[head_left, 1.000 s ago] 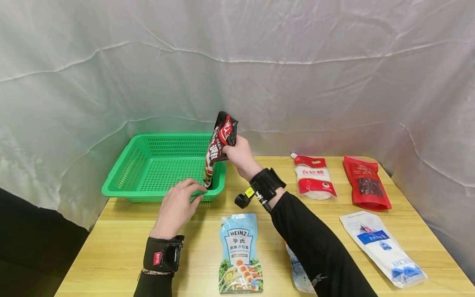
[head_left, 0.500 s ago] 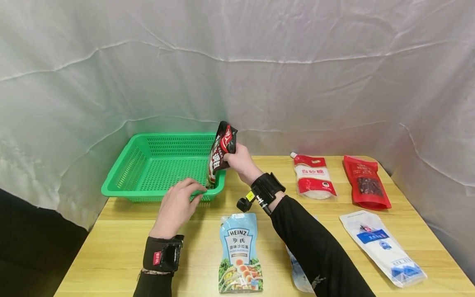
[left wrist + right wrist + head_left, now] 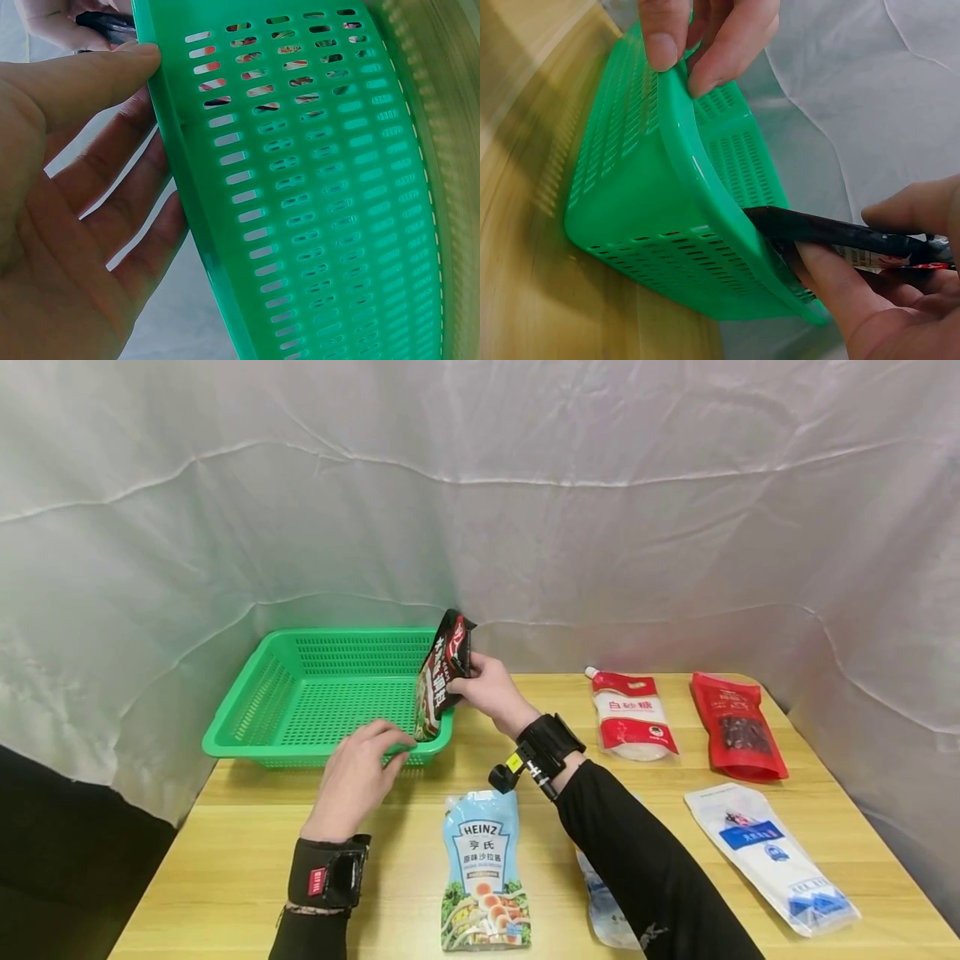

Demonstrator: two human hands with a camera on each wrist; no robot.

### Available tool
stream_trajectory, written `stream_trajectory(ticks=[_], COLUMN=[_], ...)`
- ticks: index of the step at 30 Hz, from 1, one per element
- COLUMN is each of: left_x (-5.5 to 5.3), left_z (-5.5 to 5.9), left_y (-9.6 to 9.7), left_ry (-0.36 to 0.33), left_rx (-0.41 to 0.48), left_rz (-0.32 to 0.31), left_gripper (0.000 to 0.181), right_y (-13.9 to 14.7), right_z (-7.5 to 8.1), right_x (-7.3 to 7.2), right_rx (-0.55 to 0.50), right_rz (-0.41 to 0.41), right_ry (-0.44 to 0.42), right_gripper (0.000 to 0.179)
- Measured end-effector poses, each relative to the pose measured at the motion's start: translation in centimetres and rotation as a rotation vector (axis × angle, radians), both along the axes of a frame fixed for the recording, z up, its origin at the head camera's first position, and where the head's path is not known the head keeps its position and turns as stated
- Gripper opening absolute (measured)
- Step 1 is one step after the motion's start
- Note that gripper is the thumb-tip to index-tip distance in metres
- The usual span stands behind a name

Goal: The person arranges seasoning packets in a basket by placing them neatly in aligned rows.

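Note:
My right hand (image 3: 491, 689) grips a black seasoning packet (image 3: 442, 681) by its right edge. The packet stands steeply tilted in the right end of the green plastic basket (image 3: 232, 739), its lower end inside and its top above the rim. In the right wrist view, thumb and fingers lie on either side of the dark packet edge (image 3: 817, 231). My left hand (image 3: 360, 772) holds the basket's front rim near the right corner. The left wrist view shows the thumb (image 3: 97, 79) outside the rim and the other fingers behind it. The packet's colours show through the basket slots.
A blue Heinz salad dressing pouch (image 3: 483, 872) lies in front of the basket. To the right lie a red-and-white sugar pouch (image 3: 636, 717), a red bag (image 3: 738, 727) and a white bag (image 3: 772, 860). My right sleeve partly covers another pouch (image 3: 607, 910). A grey curtain (image 3: 525, 510) hangs behind.
My right hand has lowered the seasoning packet into the basket's right end, and the packet has turned slightly to show more of its front. The left hand stays on the rim.

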State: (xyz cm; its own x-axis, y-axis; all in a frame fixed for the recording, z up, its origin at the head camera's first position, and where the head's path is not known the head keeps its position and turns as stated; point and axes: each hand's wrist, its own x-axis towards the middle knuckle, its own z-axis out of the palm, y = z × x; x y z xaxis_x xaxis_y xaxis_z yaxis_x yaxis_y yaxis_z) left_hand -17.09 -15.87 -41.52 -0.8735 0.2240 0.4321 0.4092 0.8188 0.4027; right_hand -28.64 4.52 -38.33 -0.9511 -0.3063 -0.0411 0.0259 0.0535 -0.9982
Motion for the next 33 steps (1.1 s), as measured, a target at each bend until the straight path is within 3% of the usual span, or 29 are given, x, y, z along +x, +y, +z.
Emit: stream_trajectory(ticks=[11,20,25,33], left_x=[0.0,0.0,0.0,0.1], left_z=[-0.1,0.0,0.0,-0.3], left_y=[0.0,0.0,0.0,0.0], left_ry=[0.01,0.023,0.018,-0.003], left_rx=[-0.002,-0.009,-0.01,-0.007], left_rz=[-0.004,-0.01,-0.006,-0.001], left_gripper=[0.024,0.023,0.023,0.025], right_y=[0.7,3.4,5.9,10.9], right_z=[0.5,1.4,2.6,3.9], right_x=[0.8,2.0,3.0,4.1], right_rx=[-0.022,0.142,0.172,0.296], right_rz=[0.034,0.018,-0.051,-0.258], right_ry=[0.029,0.231,0.362,0.585], right_gripper=[0.08,0.084,0.076,0.063])
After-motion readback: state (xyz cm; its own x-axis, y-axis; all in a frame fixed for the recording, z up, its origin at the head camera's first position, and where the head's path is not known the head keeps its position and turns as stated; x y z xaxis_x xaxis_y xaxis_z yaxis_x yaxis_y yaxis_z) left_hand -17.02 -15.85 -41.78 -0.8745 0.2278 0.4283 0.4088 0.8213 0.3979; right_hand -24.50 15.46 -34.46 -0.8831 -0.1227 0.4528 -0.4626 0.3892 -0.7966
